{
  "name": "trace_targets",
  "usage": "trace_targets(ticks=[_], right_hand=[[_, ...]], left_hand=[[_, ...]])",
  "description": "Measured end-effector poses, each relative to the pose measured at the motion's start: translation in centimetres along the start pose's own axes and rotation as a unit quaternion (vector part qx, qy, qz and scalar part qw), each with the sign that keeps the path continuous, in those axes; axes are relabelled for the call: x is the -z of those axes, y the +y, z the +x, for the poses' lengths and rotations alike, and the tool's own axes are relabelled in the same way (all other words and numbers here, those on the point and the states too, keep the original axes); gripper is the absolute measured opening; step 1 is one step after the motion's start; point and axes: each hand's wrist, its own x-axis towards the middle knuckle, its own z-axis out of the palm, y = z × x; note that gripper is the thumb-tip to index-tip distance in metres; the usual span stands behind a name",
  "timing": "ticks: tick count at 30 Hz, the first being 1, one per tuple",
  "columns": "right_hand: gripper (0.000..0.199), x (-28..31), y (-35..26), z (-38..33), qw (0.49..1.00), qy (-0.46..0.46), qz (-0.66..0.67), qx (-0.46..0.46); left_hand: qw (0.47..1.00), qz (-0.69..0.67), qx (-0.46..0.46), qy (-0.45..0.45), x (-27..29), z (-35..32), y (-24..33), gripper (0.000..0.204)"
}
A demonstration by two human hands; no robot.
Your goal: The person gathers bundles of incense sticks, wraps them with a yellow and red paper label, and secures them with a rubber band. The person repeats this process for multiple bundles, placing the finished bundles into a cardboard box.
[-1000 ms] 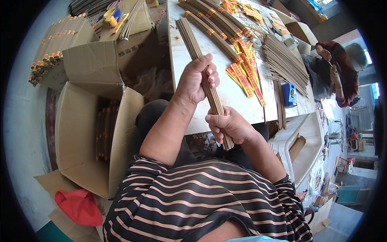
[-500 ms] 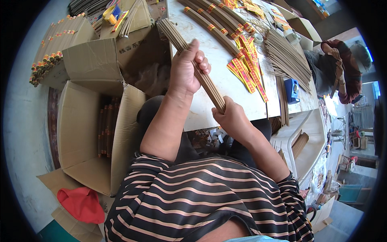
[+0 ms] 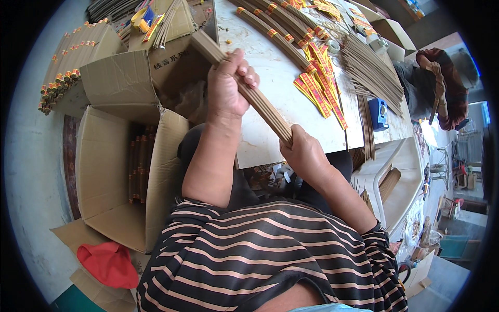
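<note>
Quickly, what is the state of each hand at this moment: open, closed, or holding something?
Left hand: closed around the upper part of the bundle of incense sticks.
Right hand: closed around the lower end of the same bundle.

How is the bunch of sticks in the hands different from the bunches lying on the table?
The bunch of sticks is gripped by the left hand and right hand and slants above the table edge; the bunches on the table lie flat, untouched. The held bunch shows no band; those on the table have orange and yellow bands. Both are long, thin and brown.
</note>
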Motion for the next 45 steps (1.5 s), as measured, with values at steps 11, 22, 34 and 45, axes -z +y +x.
trace_targets(ticks=[11,22,34,45], right_hand=[[0.021,-0.9,2.3,-1.3,0.998,0.035,-0.041,0.029],[0.021,3.0,-0.6,2.8,0.891,0.109,0.398,0.188],[0.020,2.2,2.2,3.0,0.904,0.042,0.401,0.145],[0.009,2.7,1.7,2.8,0.875,0.062,0.444,0.182]], left_hand=[[0.995,0.043,-0.089,-0.021,-1.7,-1.6,2.1,0.024],[0.870,0.375,-0.245,-0.208,-16.9,-6.4,1.3,0.022],[0.871,0.426,-0.142,-0.198,-14.1,-5.5,-2.3,0.018],[0.873,0.433,-0.131,-0.182,-14.7,-5.6,-2.2,0.019]])
